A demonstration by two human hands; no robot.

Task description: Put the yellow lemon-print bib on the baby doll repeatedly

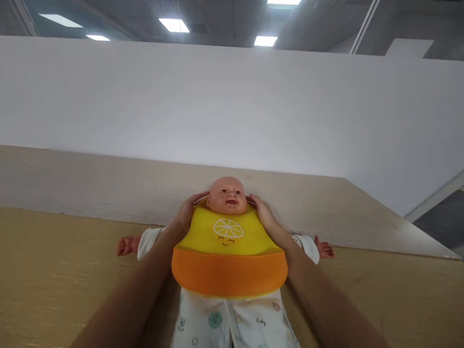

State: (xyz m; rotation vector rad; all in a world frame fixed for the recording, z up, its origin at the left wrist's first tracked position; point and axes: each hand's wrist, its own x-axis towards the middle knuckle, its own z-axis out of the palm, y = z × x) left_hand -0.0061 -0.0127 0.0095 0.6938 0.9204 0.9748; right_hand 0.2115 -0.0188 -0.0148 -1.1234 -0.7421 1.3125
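— What lies on the wooden table (54,270)?
— A baby doll (226,194) on its back, arms spread, in printed white clothes, wearing a yellow bib (227,237) with an orange catch pocket and a lemon-slice face.
— And the hands?
— The left hand (188,210) and right hand (261,211) reach either side of the doll's neck, fingers at the bib's collar. A white wall (232,106) stands behind.

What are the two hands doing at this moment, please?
Left hand: curled at the doll's neck, on the top edge of the yellow bib.
Right hand: the same, on the other side.
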